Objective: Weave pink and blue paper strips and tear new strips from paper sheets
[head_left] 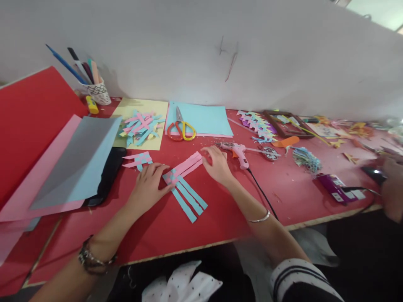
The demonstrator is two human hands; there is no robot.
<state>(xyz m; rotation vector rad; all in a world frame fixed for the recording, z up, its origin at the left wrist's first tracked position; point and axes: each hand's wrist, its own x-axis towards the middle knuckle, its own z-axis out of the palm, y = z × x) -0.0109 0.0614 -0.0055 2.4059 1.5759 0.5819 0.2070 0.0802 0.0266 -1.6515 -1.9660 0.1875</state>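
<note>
A woven paper piece [171,177] lies on the red table, a pink and blue check at its left corner. Its loose pink paper strips [189,164] run up to the right, and its loose blue paper strips [190,199] run down to the right. My left hand [147,184] rests flat at the woven corner, fingers apart, thumb tip on its edge. At the far end of the pink strips, my right hand [218,164] has its thumb and fingertips closed on the strip ends. A smaller pink and blue woven fish shape [141,159] lies just beyond my left fingers.
A pink glue gun [239,154] with a black cord lies right of my right hand. Scissors [181,126] rest on blue sheets [208,119]. Cut strips [143,126] are heaped on yellow paper. Another person's hand [393,184] is at the right, near a purple power strip [335,188].
</note>
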